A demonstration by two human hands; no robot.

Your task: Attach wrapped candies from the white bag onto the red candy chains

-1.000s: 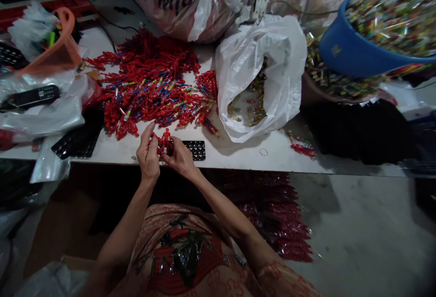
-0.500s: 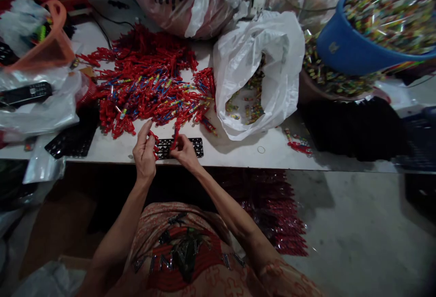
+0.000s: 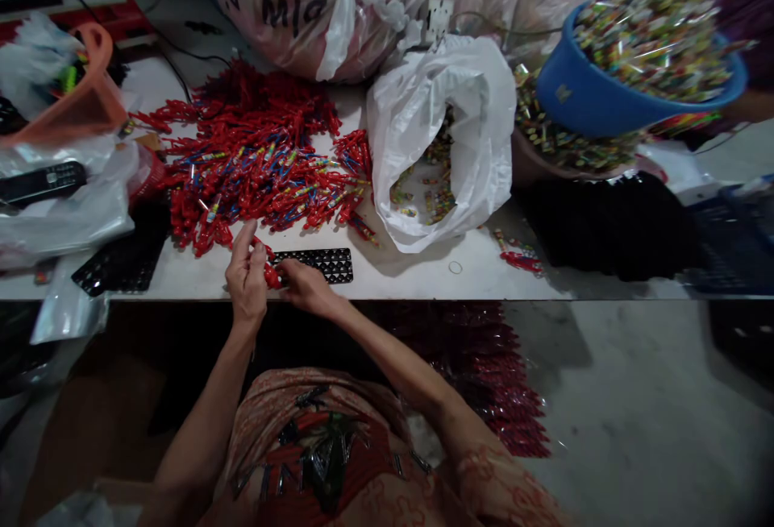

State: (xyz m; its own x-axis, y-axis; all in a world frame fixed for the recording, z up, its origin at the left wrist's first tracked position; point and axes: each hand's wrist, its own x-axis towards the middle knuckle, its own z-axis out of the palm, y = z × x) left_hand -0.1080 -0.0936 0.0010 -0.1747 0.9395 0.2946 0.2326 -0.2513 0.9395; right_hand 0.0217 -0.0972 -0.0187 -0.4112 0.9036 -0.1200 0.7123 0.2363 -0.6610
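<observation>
My left hand (image 3: 247,284) is closed around small red plastic pieces (image 3: 272,274), whose ends stick out beside the fingers. The fingertips of my right hand (image 3: 307,287) are pinched together against these pieces, over the left end of a black perforated strip (image 3: 336,266). The strip lies flat near the table's front edge, its left end partly hidden by my hands. Just beyond them spreads a big heap of red plastic pieces (image 3: 254,168), mixed with blue and yellow parts.
A white plastic bag (image 3: 484,140) stands open right of the heap. Farther right are a blue bucket (image 3: 598,100) full of small colourful pieces and a black stack (image 3: 610,229). An orange basket (image 3: 90,108) and a phone (image 3: 42,183) are at left. Another person's arm (image 3: 750,105) shows at far right.
My right hand has moved left with a red piece, from over the strip to my left hand. The view has shifted slightly, and another person has appeared at far right.
</observation>
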